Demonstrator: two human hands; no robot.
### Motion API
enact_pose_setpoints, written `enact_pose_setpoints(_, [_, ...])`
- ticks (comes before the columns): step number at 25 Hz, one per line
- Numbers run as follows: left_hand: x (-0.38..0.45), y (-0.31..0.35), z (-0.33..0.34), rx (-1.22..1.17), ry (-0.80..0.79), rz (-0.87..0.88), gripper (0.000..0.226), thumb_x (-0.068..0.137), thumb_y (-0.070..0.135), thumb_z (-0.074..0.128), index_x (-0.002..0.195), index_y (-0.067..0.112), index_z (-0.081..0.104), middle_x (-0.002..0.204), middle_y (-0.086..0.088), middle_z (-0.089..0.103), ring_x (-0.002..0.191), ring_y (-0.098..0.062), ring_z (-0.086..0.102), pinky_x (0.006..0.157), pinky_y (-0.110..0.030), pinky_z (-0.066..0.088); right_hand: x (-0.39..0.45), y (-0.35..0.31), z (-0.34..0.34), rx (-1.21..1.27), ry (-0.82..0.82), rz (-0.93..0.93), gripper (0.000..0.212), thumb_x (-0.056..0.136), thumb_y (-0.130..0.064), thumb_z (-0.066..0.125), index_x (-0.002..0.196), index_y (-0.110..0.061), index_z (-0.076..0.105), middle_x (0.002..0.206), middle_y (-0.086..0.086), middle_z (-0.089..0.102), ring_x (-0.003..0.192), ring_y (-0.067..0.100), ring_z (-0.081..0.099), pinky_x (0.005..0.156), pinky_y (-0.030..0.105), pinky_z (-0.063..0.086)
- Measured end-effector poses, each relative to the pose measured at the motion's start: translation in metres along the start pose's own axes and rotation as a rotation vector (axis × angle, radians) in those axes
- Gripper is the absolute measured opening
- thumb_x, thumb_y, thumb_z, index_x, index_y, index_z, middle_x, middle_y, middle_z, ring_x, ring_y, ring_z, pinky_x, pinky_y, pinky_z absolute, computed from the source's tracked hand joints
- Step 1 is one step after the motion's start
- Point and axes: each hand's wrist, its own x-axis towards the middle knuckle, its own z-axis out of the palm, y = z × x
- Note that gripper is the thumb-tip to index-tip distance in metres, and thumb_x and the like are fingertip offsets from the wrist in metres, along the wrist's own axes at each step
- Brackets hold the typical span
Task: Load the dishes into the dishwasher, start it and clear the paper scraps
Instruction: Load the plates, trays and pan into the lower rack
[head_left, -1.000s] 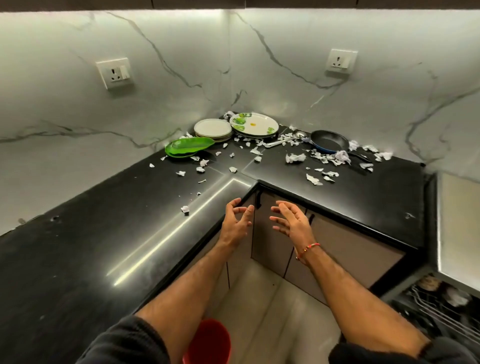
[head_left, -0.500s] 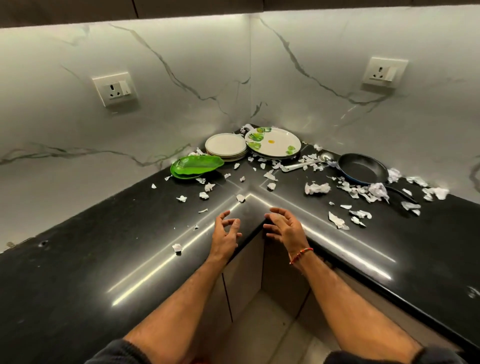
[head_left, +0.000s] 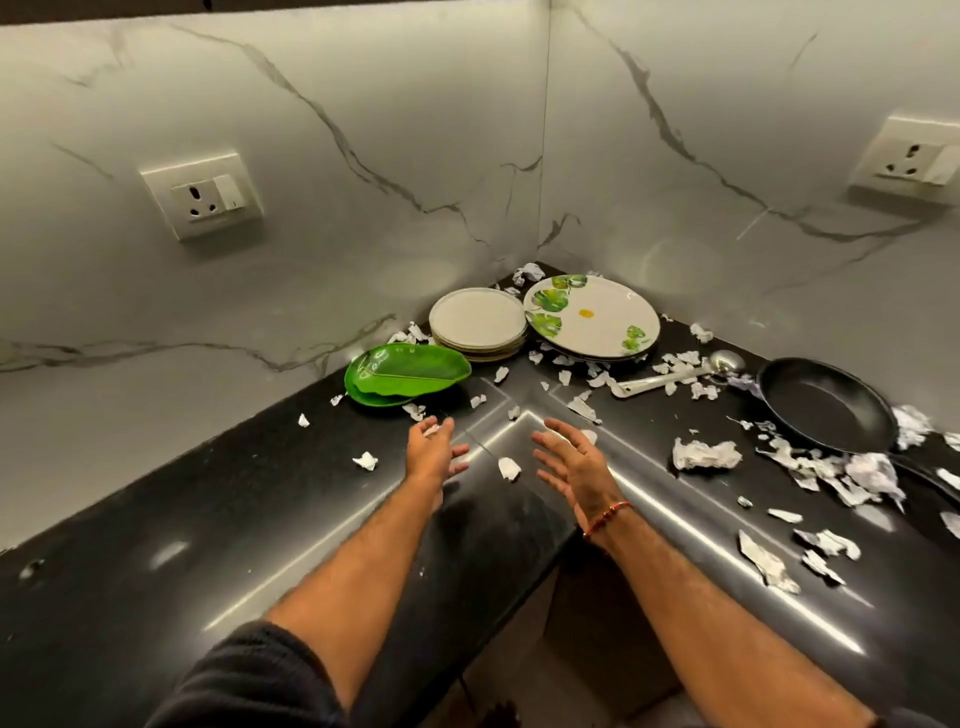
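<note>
Dishes sit in the back corner of the black desk (head_left: 156, 519): a leaf-print plate (head_left: 592, 317) beside a stack of plain plates (head_left: 478, 322), a green leaf-shaped dish (head_left: 405, 371) just left of them. Along the right edge lies a black pan (head_left: 826, 405), a ladle (head_left: 670, 376) between it and the plates. Paper scraps (head_left: 704, 453) litter the desk. Both hands, left (head_left: 431, 449) and right (head_left: 574, 465), hover over the inner corner, fingers spread, holding nothing.

Both forearms were bare. The left arm wore a dark sleeve (head_left: 249, 675) pushed up to the elbow. The right wrist carried a thin red-and-orange beaded thread bracelet (head_left: 607, 518). A dark sleeve edge showed at the right elbow.
</note>
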Motion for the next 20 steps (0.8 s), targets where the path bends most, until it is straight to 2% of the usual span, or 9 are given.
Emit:
enact_pose_setpoints(3, [0.058, 0.024, 0.004, -0.114, 0.038, -0.167, 0.036, 0.104, 0.030, 0.052, 0.134, 0.013, 0.043, 0.119, -0.009, 0.052, 0.079, -0.025, 0.066, 0.055, -0.038, 0.056, 0.040, -0.004, 0.019, -0.045, 0.013, 0.027, 0.041, 0.097, -0.022, 0.060, 0.137, -0.017, 0.051, 0.138, 0.010, 0.058, 0.127, 0.027, 0.055, 0.110, 0.046, 0.042])
enact_pose_setpoints(6, [0.097, 0.038, 0.005, -0.208, 0.019, -0.298, 0.047, 0.104, 0.035, 0.052, 0.142, 0.011, 0.037, 0.122, -0.016, 0.051, 0.103, -0.041, 0.066, 0.069, -0.047, 0.056, 0.071, -0.006, 0.037, -0.069, 0.025, 0.039, 0.040, 0.096, -0.025, 0.061, 0.135, -0.019, 0.053, 0.139, 0.010, 0.057, 0.127, 0.026, 0.055, 0.112, 0.047, 0.039])
enact_pose_setpoints(8, [0.120, 0.041, 0.008, -0.241, -0.011, -0.360, 0.055, 0.103, 0.041, 0.052, 0.144, 0.008, 0.036, 0.131, -0.020, 0.054, 0.112, -0.043, 0.064, 0.073, -0.050, 0.057, 0.083, -0.008, 0.041, -0.110, 0.020, 0.029, 0.038, 0.096, -0.027, 0.062, 0.132, -0.022, 0.054, 0.137, 0.008, 0.058, 0.125, 0.023, 0.057, 0.111, 0.046, 0.040])
enact_pose_setpoints(9, [0.132, 0.039, 0.010, -0.260, -0.032, -0.393, 0.057, 0.102, 0.043, 0.052, 0.143, 0.005, 0.038, 0.133, -0.019, 0.055, 0.111, -0.041, 0.065, 0.072, -0.048, 0.059, 0.088, -0.009, 0.041, -0.134, 0.025, 0.026, 0.037, 0.095, -0.028, 0.062, 0.132, -0.022, 0.055, 0.136, 0.006, 0.060, 0.123, 0.021, 0.058, 0.110, 0.045, 0.042])
enact_pose_setpoints(11, [0.154, 0.035, 0.016, -0.294, -0.051, -0.425, 0.051, 0.105, 0.038, 0.048, 0.139, 0.000, 0.044, 0.128, -0.019, 0.058, 0.099, -0.036, 0.068, 0.060, -0.041, 0.060, 0.091, -0.007, 0.035, -0.175, 0.049, 0.027, 0.036, 0.094, -0.031, 0.063, 0.130, -0.024, 0.057, 0.131, 0.003, 0.064, 0.120, 0.018, 0.060, 0.108, 0.044, 0.044])
enact_pose_setpoints(13, [0.165, 0.031, 0.023, -0.318, -0.002, -0.414, 0.037, 0.106, 0.020, 0.041, 0.133, -0.004, 0.048, 0.120, -0.021, 0.062, 0.090, -0.034, 0.069, 0.051, -0.037, 0.059, 0.089, -0.004, 0.027, -0.184, 0.088, 0.029, 0.033, 0.094, -0.032, 0.063, 0.125, -0.025, 0.061, 0.124, 0.000, 0.068, 0.118, 0.018, 0.061, 0.106, 0.043, 0.045])
enact_pose_setpoints(16, [0.150, 0.028, 0.036, -0.487, 0.128, -0.310, 0.025, 0.102, 0.006, 0.040, 0.127, 0.005, 0.043, 0.098, -0.022, 0.063, 0.059, -0.031, 0.070, 0.040, -0.032, 0.054, 0.084, 0.002, 0.013, -0.159, 0.135, 0.033, 0.031, 0.093, -0.030, 0.064, 0.123, -0.024, 0.062, 0.125, 0.002, 0.067, 0.117, 0.020, 0.062, 0.106, 0.046, 0.046])
enact_pose_setpoints(18, [0.117, 0.019, 0.048, -0.493, 0.122, -0.205, 0.018, 0.101, 0.006, 0.047, 0.117, 0.011, 0.044, 0.099, -0.021, 0.062, 0.059, -0.029, 0.068, 0.043, -0.031, 0.056, 0.080, 0.004, 0.004, -0.109, 0.167, 0.026, 0.032, 0.093, -0.027, 0.064, 0.125, -0.024, 0.060, 0.127, 0.005, 0.066, 0.116, 0.022, 0.063, 0.104, 0.046, 0.048])
enact_pose_setpoints(20, [0.067, -0.001, 0.066, -0.369, 0.015, -0.105, 0.012, 0.100, 0.007, 0.051, 0.110, 0.012, 0.052, 0.096, -0.015, 0.063, 0.064, -0.025, 0.065, 0.047, -0.029, 0.055, 0.071, 0.001, -0.004, -0.005, 0.214, 0.003, 0.033, 0.095, -0.022, 0.062, 0.127, -0.027, 0.056, 0.123, 0.003, 0.067, 0.111, 0.024, 0.065, 0.096, 0.045, 0.053])
